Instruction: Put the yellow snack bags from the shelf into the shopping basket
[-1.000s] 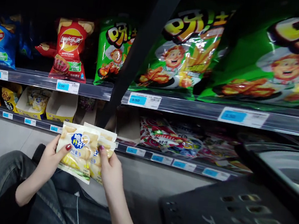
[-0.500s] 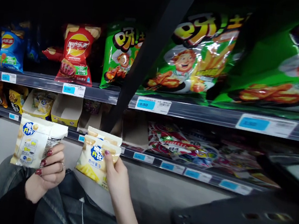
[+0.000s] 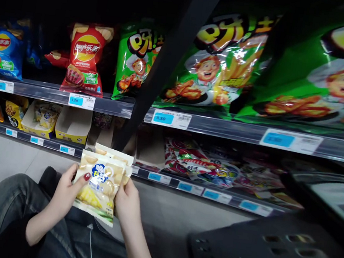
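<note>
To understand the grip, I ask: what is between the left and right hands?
The head view shows overlapping cream packets between the left hand and the right hand, both touching them.

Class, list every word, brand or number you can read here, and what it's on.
"Lay's乐事": red chip bag
"-50": green patch on that bag
"乐事": blue chip bag
"呀!土": small green snack bag
"3.50": price tag below the red chip bag
"脆升升", partly lost in glare: front held snack packet
"万": black basket
Other print: mostly too small or blurred.
</note>
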The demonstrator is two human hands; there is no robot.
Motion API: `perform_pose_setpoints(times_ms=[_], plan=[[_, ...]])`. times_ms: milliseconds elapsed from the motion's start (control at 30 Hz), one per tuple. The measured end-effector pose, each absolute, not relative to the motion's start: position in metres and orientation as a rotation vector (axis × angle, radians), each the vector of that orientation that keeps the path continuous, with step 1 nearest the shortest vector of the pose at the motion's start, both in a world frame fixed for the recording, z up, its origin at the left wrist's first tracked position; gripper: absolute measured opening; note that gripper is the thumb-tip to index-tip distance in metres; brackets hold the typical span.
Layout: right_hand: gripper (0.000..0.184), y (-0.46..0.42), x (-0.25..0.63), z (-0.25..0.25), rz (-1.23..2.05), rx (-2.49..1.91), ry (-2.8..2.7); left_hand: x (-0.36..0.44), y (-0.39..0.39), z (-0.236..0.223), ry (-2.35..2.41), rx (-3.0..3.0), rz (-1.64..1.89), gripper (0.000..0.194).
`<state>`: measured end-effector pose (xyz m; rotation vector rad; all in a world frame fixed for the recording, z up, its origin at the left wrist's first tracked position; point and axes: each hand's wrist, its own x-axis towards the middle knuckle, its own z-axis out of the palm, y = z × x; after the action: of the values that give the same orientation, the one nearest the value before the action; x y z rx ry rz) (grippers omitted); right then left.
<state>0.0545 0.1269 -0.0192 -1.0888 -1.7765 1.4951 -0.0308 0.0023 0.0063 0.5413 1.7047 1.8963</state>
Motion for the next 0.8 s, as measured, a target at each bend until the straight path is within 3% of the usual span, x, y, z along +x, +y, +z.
perform_pose_setpoints(times_ms=[100, 300, 433, 567, 667, 733, 800], plan=[[0.040, 0.124, 0.053, -0.022, 1.700, -1.014, -1.662, -0.032, 0.003, 0.000, 1.969, 0.658, 1.898, 0.018], [0.066, 0.103, 0.054, -0.004, 2.416, -0.699, -1.087, -0.037, 0.001, -0.006, 2.234, 0.794, 1.794, 0.013], [0.073, 0.093, 0.054, 0.003, 2.388, -0.770, -1.097, -0.024, 0.002, -0.014, 2.299, 0.849, 1.757, 0.019], [0.062, 0.101, 0.052, 0.002, 2.355, -0.918, -1.141, -0.029, 0.003, -0.013, 2.163, 0.909, 1.676, 0.023], [0.061, 0.109, 0.055, 0.006, 2.336, -1.021, -1.103, -0.077, 0.004, 0.000, 2.299, 0.794, 1.522, 0.020], [0.069, 0.112, 0.058, 0.009, 2.324, -1.089, -1.051, -0.130, 0.004, 0.013, 2.479, 0.680, 1.478, 0.016], [0.079, 0.113, 0.061, 0.011, 2.318, -1.118, -0.984, -0.187, 0.003, 0.025, 2.695, 0.503, 1.412, 0.025]])
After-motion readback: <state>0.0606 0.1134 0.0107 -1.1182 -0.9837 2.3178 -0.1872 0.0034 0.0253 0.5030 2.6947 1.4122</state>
